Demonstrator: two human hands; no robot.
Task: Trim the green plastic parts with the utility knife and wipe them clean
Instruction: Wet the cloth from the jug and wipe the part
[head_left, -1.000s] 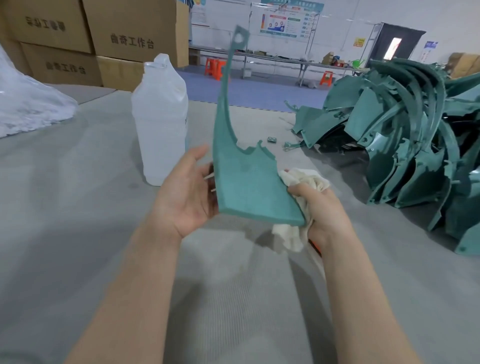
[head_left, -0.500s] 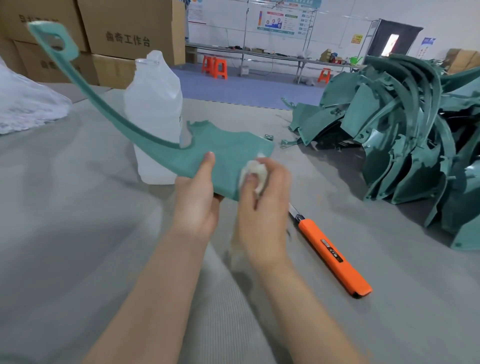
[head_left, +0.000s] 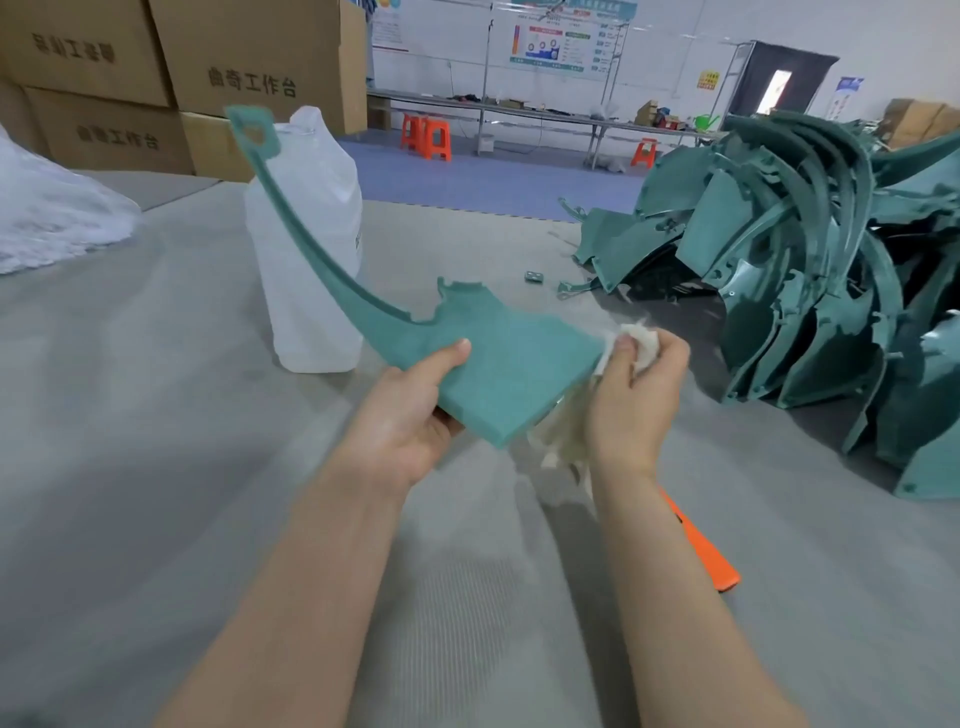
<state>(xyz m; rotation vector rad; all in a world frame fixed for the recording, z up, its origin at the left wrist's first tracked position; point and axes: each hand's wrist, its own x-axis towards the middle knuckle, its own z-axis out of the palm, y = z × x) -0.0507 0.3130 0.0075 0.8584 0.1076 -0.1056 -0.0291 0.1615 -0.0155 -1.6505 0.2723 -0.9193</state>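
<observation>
The head view shows 2 bare hands raised over a grey table (head_left: 156, 467), with 1 green plastic part (head_left: 509, 364) held between them, clear of the surface. The left hand (head_left: 410, 415) grips the near left edge of the part's wide flat end, thumb on top and fingers curled beneath. The right hand (head_left: 631, 400) pinches a bunched white cloth (head_left: 641, 343) against the part's right corner, and the rest of the cloth hangs below that hand. The part's narrow arm curves up and to the left and ends in a looped tab in front of a translucent white jug (head_left: 311, 249) standing on the table. An orange utility knife (head_left: 706, 551) lies on the table just behind the right forearm, which hides its front end. A heap of green plastic parts (head_left: 810, 291) fills the right side of the table, well apart from the hands. Cardboard boxes (head_left: 249, 57) are stacked at the far left, with a white plastic bag (head_left: 52, 218) beside them.
</observation>
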